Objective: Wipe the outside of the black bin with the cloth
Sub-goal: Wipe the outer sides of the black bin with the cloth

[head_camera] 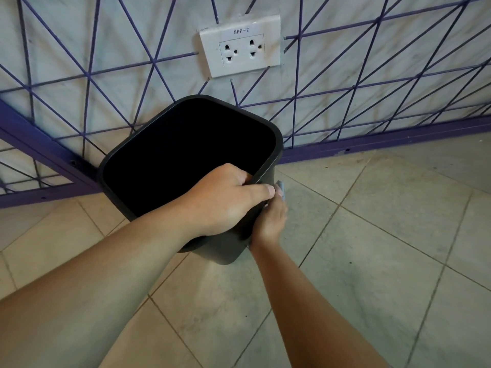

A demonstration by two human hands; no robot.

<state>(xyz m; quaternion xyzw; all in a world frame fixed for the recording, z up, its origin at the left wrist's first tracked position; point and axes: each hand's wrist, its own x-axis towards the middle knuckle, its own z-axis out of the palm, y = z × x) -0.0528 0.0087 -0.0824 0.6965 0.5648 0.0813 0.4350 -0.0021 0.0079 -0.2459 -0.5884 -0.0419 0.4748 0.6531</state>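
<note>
A black bin with a squarish open top stands tilted on the tiled floor against the wall. My left hand grips its near right rim, fingers inside and thumb over the edge. My right hand presses a small grey cloth against the bin's outer right side, just below the rim. Only a corner of the cloth shows past my fingers; the rest is hidden under the hand.
The wall behind has a pattern of purple lines and a purple skirting board. A white double power socket sits on the wall above the bin. Beige floor tiles spread to the right and front.
</note>
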